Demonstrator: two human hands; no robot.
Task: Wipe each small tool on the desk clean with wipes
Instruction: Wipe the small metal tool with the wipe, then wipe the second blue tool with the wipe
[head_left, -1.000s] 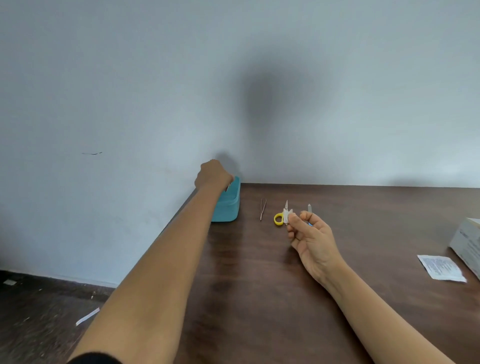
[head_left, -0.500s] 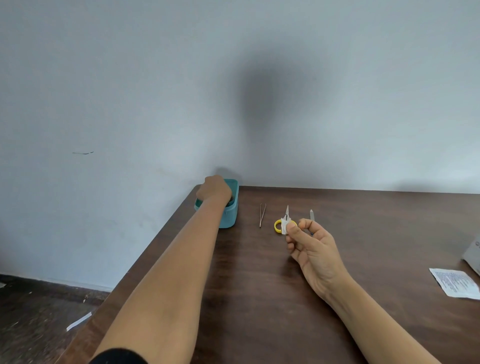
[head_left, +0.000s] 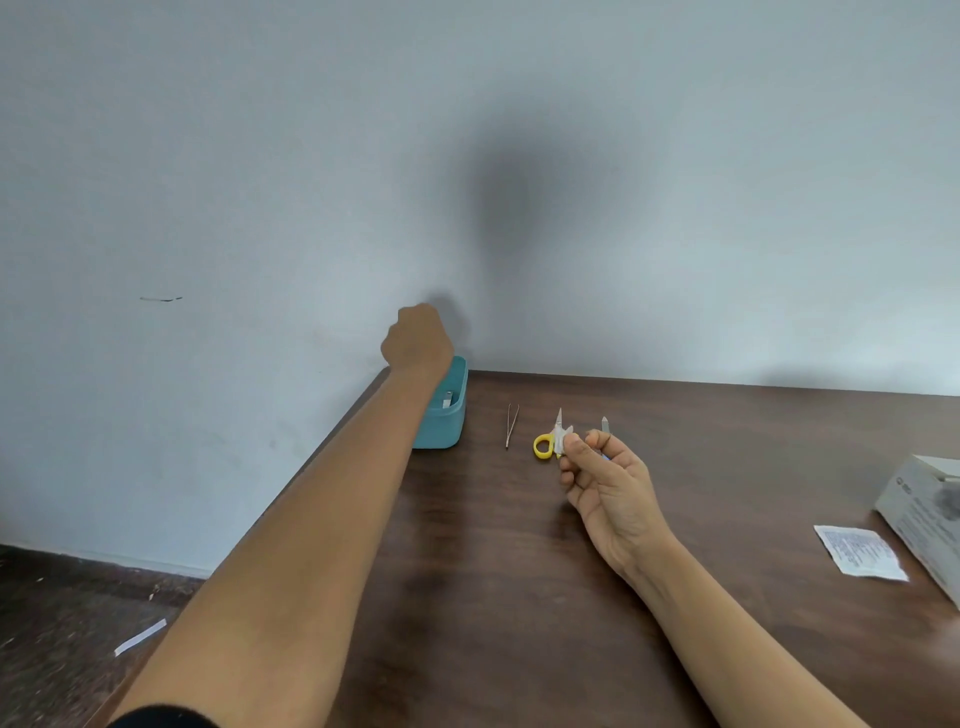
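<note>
My left hand (head_left: 418, 340) hovers above the teal box (head_left: 444, 431) at the desk's far left corner, fingers curled, with nothing visible in it. A small metal tool (head_left: 448, 400) lies inside the box. My right hand (head_left: 608, 483) pinches a small folded white wipe (head_left: 563, 439) between thumb and fingers, just above the desk. Behind it lie yellow-handled scissors (head_left: 543, 447), thin tweezers (head_left: 511, 426) to their left, and a small pointed metal tool (head_left: 605, 423) to their right.
The brown wooden desk (head_left: 519, 597) ends at the wall behind and drops off on the left, next to my left arm. A grey carton (head_left: 930, 514) stands at the right edge, with a torn white sachet (head_left: 860, 551) flat beside it.
My left hand dipped into the teal box, then rose above it. A metal tool now shows inside the box. My right hand has stayed put with the wipe.
</note>
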